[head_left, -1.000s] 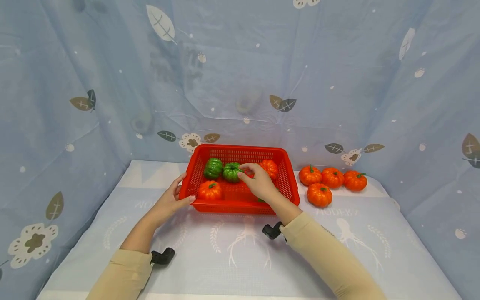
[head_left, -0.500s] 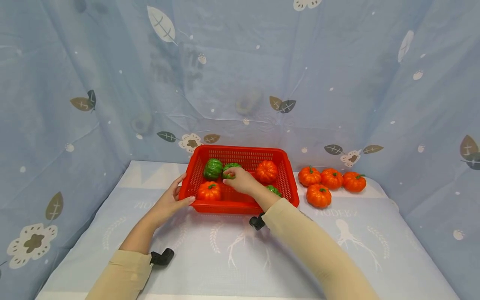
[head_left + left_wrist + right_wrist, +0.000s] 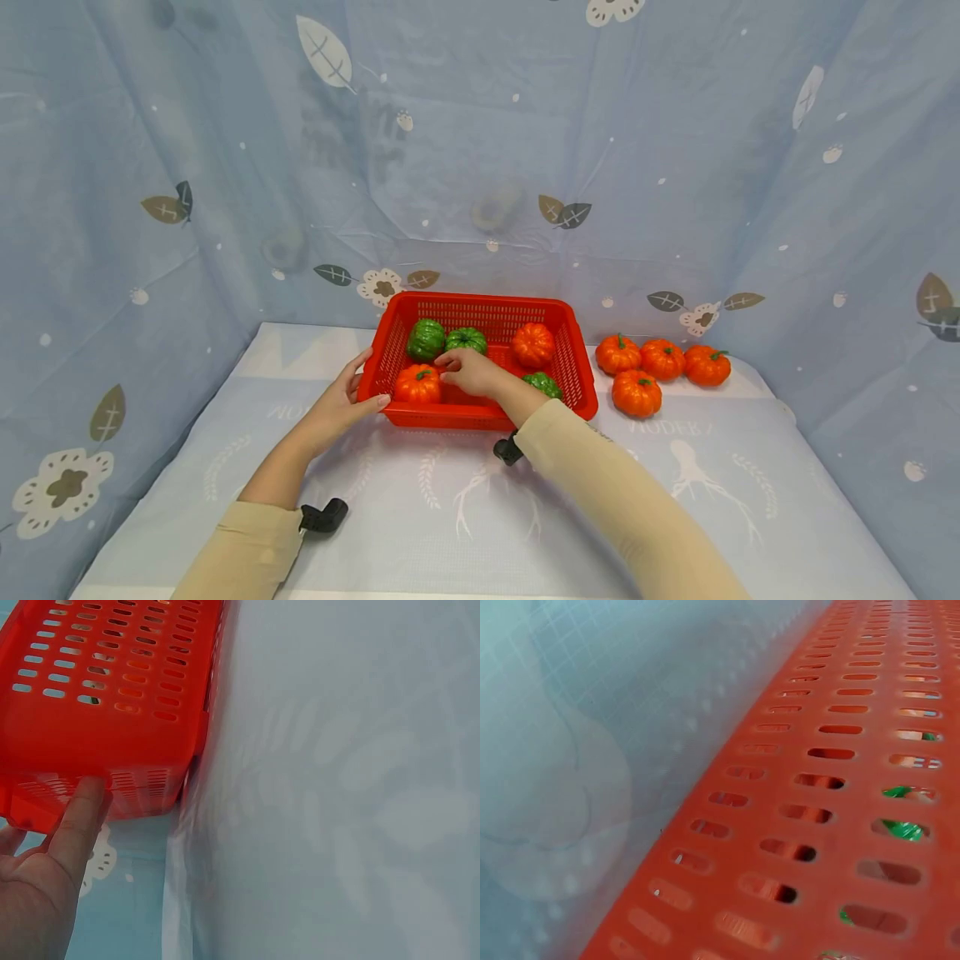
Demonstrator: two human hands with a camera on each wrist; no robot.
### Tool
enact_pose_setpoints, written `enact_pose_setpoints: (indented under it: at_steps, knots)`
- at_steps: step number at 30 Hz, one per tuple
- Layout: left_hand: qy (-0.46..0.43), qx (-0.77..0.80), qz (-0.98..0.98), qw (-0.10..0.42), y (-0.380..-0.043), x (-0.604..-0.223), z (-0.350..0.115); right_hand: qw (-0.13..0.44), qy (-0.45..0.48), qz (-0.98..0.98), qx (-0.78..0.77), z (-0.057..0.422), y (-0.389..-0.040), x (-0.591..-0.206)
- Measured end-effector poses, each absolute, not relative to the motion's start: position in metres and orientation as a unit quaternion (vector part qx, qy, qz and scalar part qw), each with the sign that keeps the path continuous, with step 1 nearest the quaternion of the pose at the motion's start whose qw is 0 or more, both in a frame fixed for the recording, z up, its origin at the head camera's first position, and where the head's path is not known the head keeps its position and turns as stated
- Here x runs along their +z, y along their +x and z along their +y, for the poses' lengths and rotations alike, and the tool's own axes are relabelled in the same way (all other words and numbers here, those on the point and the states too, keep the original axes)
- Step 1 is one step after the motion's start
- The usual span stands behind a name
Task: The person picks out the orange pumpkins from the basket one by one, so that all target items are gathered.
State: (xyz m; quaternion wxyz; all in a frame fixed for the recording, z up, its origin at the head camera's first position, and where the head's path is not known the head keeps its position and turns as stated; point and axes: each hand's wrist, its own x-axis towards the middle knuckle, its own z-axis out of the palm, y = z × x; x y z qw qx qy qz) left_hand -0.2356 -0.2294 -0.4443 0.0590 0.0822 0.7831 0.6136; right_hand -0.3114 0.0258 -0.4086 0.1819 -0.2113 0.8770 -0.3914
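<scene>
A red plastic basket [image 3: 480, 417] with slotted walls holds small green and orange pumpkins. My left hand [image 3: 341, 406] grips the basket's left front corner, with the thumb at the rim; the left wrist view shows this hand [image 3: 45, 889] against the slotted wall. My right hand [image 3: 476, 374] is inside the basket, fingers loosely bent, fingertips right beside an orange pumpkin [image 3: 417, 384] at the front left. Behind it sit two green pumpkins [image 3: 426, 340]. Another orange pumpkin [image 3: 533, 345] and a green pumpkin [image 3: 543, 384] lie on the right side. The right wrist view shows mostly basket wall [image 3: 840, 795], hiding the hand.
Several orange pumpkins [image 3: 637, 393] stand in a group on the table just right of the basket. A pale patterned cloth [image 3: 420, 525] covers the table. A blue printed curtain [image 3: 480, 150] hangs close behind the basket and along both sides.
My right hand has moved left and forward from the back green pumpkin to beside the front-left orange one. The right-hand orange pumpkin has come into full view. My left hand stays on the basket.
</scene>
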Motion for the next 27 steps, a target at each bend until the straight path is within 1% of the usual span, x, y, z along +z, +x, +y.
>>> enact_pose_setpoints:
  at_steps: [7, 13, 20, 27]
  knots:
    - [0.076, 0.606, 0.789, 0.063, -0.235, -0.442, -0.229, 0.226, -0.214, 0.852, -0.422, 0.022, -0.312, -0.411]
    - [0.073, 0.604, 0.791, 0.063, -0.235, -0.441, -0.229, 0.227, -0.202, 0.851, -0.427, 0.015, -0.314, -0.407]
    - [0.074, 0.606, 0.789, 0.063, -0.235, -0.441, -0.229, 0.208, -0.202, 0.882, -0.371, 0.006, -0.317, -0.405]
    - [0.079, 0.612, 0.784, 0.066, -0.233, -0.439, -0.227, 0.228, -0.165, 0.866, -0.414, 0.006, -0.317, -0.411]
